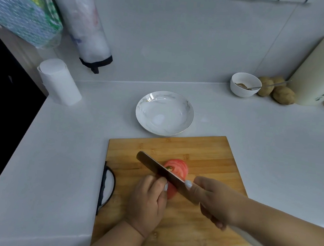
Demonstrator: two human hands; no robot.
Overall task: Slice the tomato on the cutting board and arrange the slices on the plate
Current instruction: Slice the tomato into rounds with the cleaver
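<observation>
We see right hand [214, 201] gripping knife [160, 171] over tomato [176, 168] on cutting board [203, 150]; left hand [146, 202] fingers curled on tomato; plate [164, 115] behind board.

We see a red tomato [171, 191] lying on the wooden cutting board [203, 156], its uncut part just beside our left fingers [160, 183]. Beyond those fingers, cut slices [179, 166] lean fanned against one another, pale flesh showing. The knife [164, 172] stands between slices and uncut part, blade slanting away from our right fingers [189, 184]. The white marbled plate [186, 109] sits past the board, well apart from both fingers.
</observation>
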